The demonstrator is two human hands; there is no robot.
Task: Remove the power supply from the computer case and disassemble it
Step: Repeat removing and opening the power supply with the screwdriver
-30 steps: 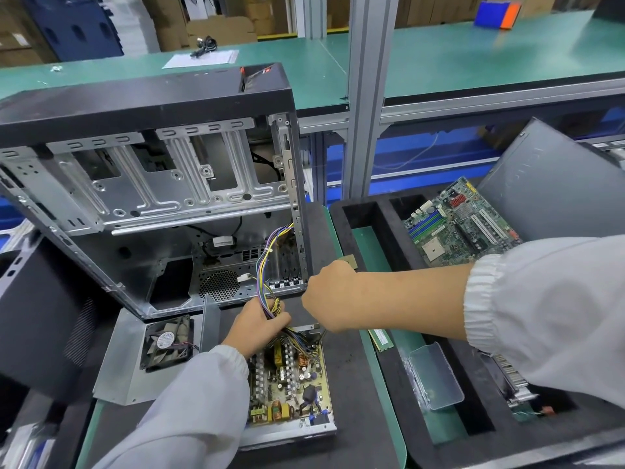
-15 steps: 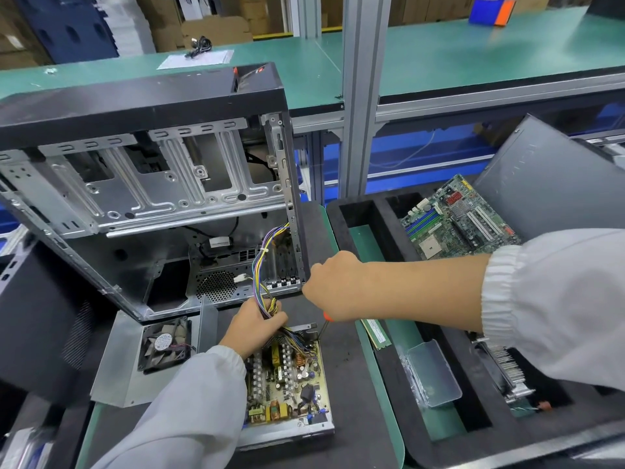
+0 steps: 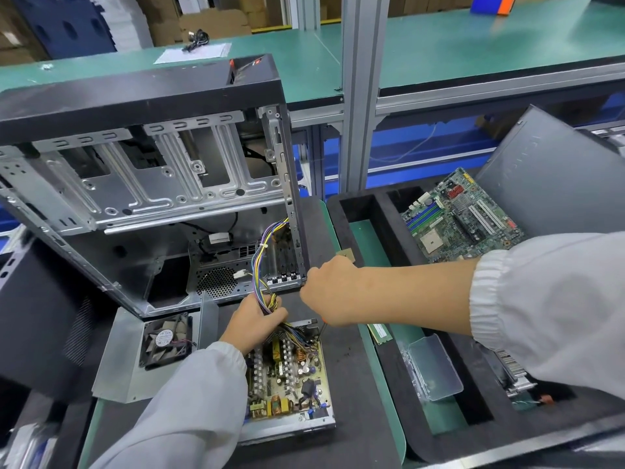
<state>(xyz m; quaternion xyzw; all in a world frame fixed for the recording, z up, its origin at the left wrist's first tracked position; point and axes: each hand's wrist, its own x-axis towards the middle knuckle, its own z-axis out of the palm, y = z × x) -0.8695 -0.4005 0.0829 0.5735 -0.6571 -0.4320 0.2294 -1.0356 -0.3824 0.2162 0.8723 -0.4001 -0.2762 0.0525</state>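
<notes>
The opened power supply (image 3: 287, 377) lies on the black mat in front of the computer case (image 3: 135, 164), its yellowish circuit board bare. My left hand (image 3: 252, 321) grips the bundle of coloured wires (image 3: 267, 265) that rises from the board's far end into the case. My right hand (image 3: 326, 292) is curled round a screwdriver (image 3: 321, 330) whose shaft points down at the board's far right corner. The handle is mostly hidden in my fist. The supply's metal cover with its black fan (image 3: 165, 338) lies to the left.
A black foam tray (image 3: 358, 211) at the right holds a motherboard (image 3: 463, 218), a memory stick (image 3: 380, 333) and a clear plastic box (image 3: 434, 367). A grey case side panel (image 3: 554, 177) leans over it. A black panel (image 3: 37, 316) stands at the left.
My right hand has shifted slightly while holding the screwdriver at the board's far corner. My left hand keeps its hold on the wires.
</notes>
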